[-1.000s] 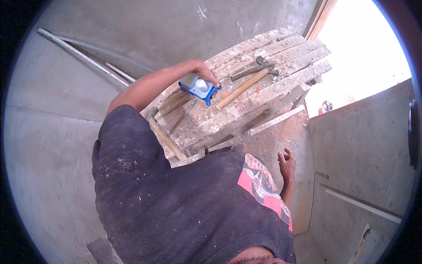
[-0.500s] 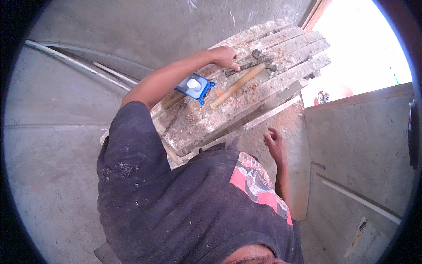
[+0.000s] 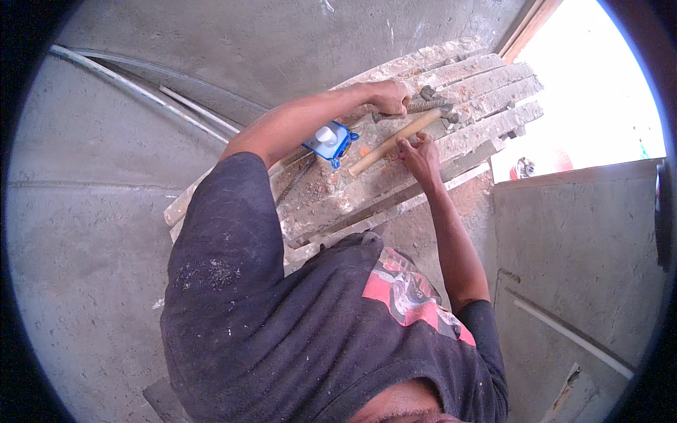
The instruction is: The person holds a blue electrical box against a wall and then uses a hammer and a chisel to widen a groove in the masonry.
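A ribbed steel bar (image 3: 429, 106) lies across the rough plank platform (image 3: 317, 208). My left hand (image 3: 392, 97) is closed in a fist around the bar's near-left end; the fingers hide that end. Just below it rests a hammer (image 3: 384, 149) with a pale wooden handle, its dark metal head toward the right. My right hand (image 3: 422, 158) is at the near side of the handle, thumb and forefinger apart with the tips close to the wood. Contact there is hard to make out. A blue-edged case with a white cylindrical top (image 3: 328, 138) sits under my left forearm.
Dust and reddish rubble (image 3: 331, 185) cover the planks. A thin dark rod (image 3: 296, 180) lies near the case. Long pale pipes (image 3: 148, 92) lean along the grey wall at left. A low wall (image 3: 578, 233) stands at right, below a bright opening.
My right hand has risen from beside the platform to the hammer handle. My left hand has shifted slightly right and closed over the bar. The whole view has shifted a little.
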A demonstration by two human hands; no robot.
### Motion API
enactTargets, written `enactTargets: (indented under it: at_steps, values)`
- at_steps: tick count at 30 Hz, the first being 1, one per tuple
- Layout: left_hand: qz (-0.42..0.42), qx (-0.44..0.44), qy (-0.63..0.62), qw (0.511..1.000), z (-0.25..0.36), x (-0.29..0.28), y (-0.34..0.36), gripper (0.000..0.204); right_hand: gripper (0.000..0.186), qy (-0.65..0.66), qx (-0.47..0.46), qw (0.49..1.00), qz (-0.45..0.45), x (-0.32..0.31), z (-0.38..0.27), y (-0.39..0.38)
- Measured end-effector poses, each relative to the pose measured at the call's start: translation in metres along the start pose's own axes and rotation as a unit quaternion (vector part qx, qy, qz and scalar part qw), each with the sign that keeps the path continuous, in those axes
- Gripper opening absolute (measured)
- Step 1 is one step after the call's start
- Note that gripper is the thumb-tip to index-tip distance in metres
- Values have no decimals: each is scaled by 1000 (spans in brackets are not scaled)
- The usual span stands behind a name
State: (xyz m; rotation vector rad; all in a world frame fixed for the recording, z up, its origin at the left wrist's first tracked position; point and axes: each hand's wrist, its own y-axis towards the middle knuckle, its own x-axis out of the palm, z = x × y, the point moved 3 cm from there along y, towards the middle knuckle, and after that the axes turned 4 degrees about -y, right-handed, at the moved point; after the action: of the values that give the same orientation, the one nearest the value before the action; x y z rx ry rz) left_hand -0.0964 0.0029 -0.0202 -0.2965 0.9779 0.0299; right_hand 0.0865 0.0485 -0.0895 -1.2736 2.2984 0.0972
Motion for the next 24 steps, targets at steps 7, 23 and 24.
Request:
enactTargets:
  at_steps: [7,23,24]
  values:
    - [65,-35,-308,948,42,-70,-44,20,50,92,87,991,-42,1,-26,8]
    - [97,-53,-532,840,121,-73,-74,28,18,278,80,955,61,-88,-29,-80]
    - [91,-57,-515,850,127,-69,-73,28,20,282,71,954,68,-99,-27,-95]
